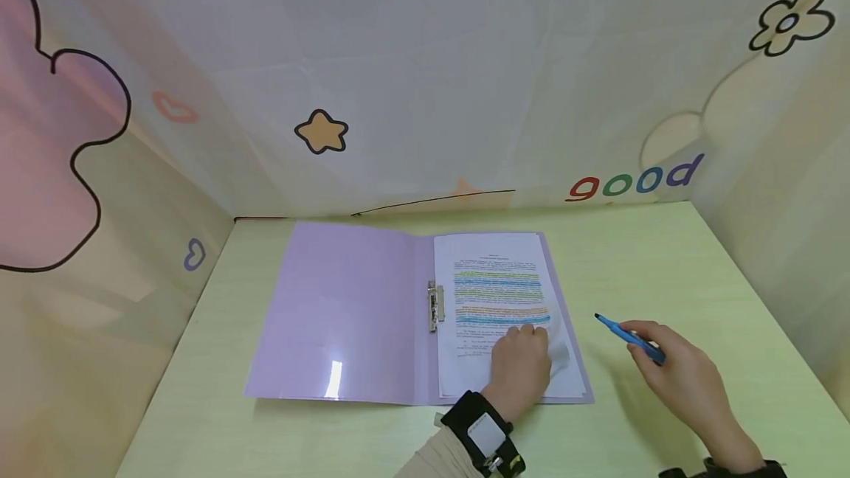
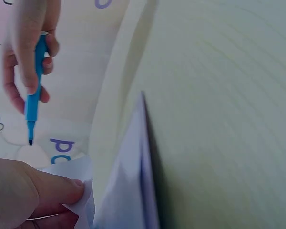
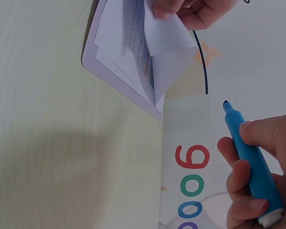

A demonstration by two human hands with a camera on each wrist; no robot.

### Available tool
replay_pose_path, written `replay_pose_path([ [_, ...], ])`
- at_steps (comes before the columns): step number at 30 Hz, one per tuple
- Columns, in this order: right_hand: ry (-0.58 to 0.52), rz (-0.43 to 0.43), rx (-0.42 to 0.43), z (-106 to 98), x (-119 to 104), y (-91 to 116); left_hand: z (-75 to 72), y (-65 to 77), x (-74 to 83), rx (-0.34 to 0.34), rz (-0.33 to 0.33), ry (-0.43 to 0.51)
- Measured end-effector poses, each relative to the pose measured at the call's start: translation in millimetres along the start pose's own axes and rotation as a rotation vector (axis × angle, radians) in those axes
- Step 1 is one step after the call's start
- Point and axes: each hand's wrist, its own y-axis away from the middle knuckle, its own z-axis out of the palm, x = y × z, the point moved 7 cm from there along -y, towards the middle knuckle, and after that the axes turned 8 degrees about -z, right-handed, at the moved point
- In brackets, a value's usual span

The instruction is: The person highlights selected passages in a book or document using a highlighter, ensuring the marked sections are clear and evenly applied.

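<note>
An open lilac folder (image 1: pixel 352 301) lies on the table, with printed sheets (image 1: pixel 491 242) on its right side. Lines on the top sheet are highlighted in green, blue and orange. My left hand (image 1: pixel 521 364) pinches the right edge of the top sheet between thumb and fingers; in the right wrist view that paper (image 3: pixel 169 38) is lifted and bent over. To the right of the folder, my right hand (image 1: pixel 687 378) holds a blue highlighter (image 1: pixel 634 341) above the table, its dark tip uncapped and pointing toward the folder.
A metal clip (image 1: pixel 434 306) sits at the folder's spine. The pale wooden table (image 1: pixel 671 264) is bordered by a printed cloth backdrop (image 1: pixel 425 94) at the back and sides. Black straps with a device (image 1: pixel 488 434) are on the left wrist.
</note>
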Motion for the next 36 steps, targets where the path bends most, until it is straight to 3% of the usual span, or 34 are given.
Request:
replay_pose_path([
  [9,-0.006,0.027,-0.015,0.5,2.9,1.2,-45.7,-3.9,-20.6,0.047,-0.095,0.282],
  [20,-0.028,0.021,-0.009,1.6,2.2,1.0,-92.5,-0.3,-83.8,0.085,-0.281,0.630],
  [29,-0.029,0.022,-0.014,3.4,1.5,-0.2,-92.0,19.7,-138.2,0.111,-0.492,0.988],
  [32,-0.033,0.026,-0.019,4.4,1.7,-0.4,-87.4,28.4,-154.2,0.146,-0.572,1.066],
  [36,-0.037,0.023,-0.018,5.0,0.6,-1.0,-82.9,40.0,-174.0,0.209,-0.628,1.142],
])
